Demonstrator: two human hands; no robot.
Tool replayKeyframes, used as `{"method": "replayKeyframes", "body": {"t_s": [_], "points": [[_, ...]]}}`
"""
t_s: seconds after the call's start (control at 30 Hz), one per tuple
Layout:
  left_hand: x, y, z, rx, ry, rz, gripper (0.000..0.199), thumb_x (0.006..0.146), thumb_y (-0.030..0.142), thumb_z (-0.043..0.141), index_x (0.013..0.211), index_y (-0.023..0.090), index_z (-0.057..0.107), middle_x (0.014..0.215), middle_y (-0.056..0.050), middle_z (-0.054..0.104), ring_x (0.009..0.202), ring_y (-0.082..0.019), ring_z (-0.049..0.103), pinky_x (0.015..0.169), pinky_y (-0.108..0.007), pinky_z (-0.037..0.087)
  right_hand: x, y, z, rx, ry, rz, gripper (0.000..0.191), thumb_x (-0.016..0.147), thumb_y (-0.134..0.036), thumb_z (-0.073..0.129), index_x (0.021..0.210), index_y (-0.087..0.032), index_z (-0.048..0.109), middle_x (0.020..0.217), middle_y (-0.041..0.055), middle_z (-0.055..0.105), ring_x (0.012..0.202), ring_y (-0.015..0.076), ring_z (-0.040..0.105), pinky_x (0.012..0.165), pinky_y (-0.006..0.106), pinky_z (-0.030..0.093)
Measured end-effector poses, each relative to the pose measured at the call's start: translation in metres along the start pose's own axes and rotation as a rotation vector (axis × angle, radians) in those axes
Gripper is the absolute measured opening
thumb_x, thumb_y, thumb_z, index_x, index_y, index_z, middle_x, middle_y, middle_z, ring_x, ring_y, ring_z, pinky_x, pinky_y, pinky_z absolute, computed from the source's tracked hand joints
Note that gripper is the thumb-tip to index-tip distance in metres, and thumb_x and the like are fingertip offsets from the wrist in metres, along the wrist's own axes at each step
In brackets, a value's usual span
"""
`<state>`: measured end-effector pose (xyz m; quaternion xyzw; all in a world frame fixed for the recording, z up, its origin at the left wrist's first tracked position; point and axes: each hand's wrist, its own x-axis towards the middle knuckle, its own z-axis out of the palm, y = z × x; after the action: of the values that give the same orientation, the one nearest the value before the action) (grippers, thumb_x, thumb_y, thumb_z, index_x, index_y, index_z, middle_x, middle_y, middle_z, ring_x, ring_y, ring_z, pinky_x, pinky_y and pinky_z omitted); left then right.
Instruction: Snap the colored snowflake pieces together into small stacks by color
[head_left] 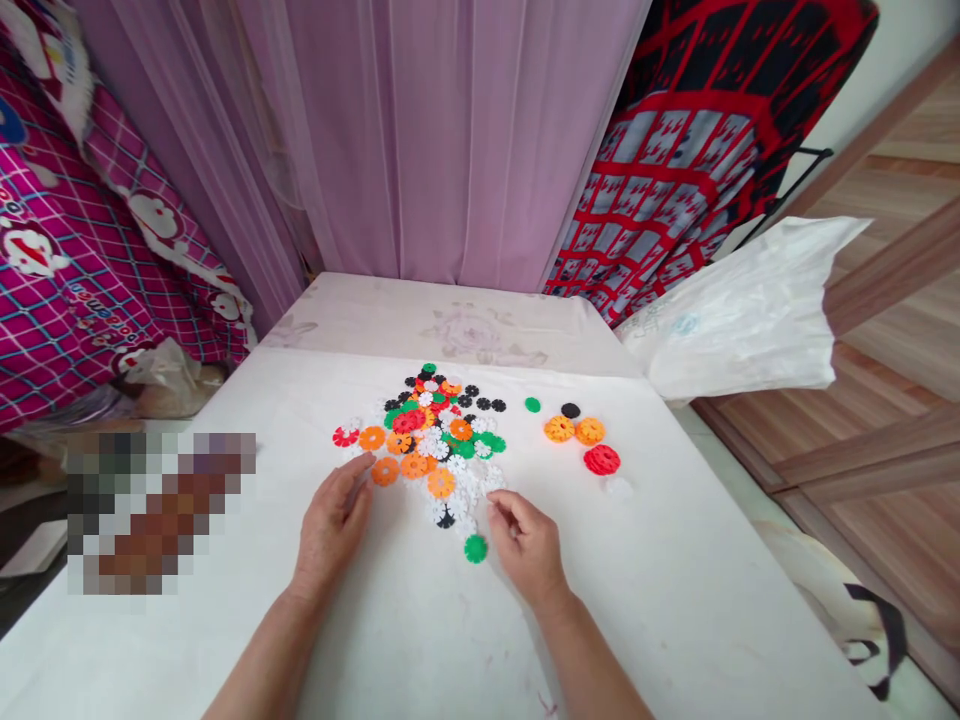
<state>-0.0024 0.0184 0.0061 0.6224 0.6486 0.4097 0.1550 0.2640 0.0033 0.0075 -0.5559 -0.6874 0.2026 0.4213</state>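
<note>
A loose pile of flower-shaped plastic discs (pixel 415 464) in orange, white, red, green and black spreads over the middle of the table. My left hand (pixel 337 515) rests at the pile's left edge, thumb apart from the fingers and nothing held; its fingertips are close to an orange disc (pixel 385 472). On the other side, my right hand (pixel 529 545) has its fingers curled in toward the thumb beside white discs (pixel 469 482). Whatever may be between those fingertips is too small to make out. A green disc stack (pixel 475 548) lies just left of the right hand.
Apart from the pile, at the right, are orange stacks (pixel 559 429), a red stack (pixel 602 460), a black stack (pixel 571 410) and a green one (pixel 532 404). A white plastic bag (pixel 750 310) hangs at the table's right edge. A blurred patch (pixel 161 515) covers the left side.
</note>
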Motion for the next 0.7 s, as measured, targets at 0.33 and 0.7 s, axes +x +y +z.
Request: {"method": "replayKeyframes", "body": {"t_s": [0.33, 0.7], "points": [[0.0, -0.003, 0.002, -0.025, -0.036, -0.017, 0.044, 0.088, 0.045, 0.045, 0.119, 0.021, 0.064, 0.122, -0.008, 0.068, 0.112, -0.024, 0.063, 0.098, -0.04, 0.05, -0.018, -0.01, -0.003, -0.282, -0.165, -0.178, 0.022, 0.072, -0.023, 0.07, 0.094, -0.023, 0.066, 0.095, 0.004, 0.065, 0.088, 0.0199, 0.059, 0.08, 0.033, 0.047], [0.005, -0.01, 0.008, -0.007, -0.026, -0.02, 0.045, 0.086, 0.044, 0.044, 0.118, 0.021, 0.066, 0.121, -0.008, 0.069, 0.113, -0.024, 0.063, 0.103, -0.042, 0.047, -0.021, 0.002, -0.002, -0.043, -0.073, -0.067, 0.023, 0.089, -0.024, 0.049, 0.103, -0.024, 0.068, 0.091, 0.003, 0.072, 0.083, 0.0167, 0.066, 0.076, 0.028, 0.05]]}}
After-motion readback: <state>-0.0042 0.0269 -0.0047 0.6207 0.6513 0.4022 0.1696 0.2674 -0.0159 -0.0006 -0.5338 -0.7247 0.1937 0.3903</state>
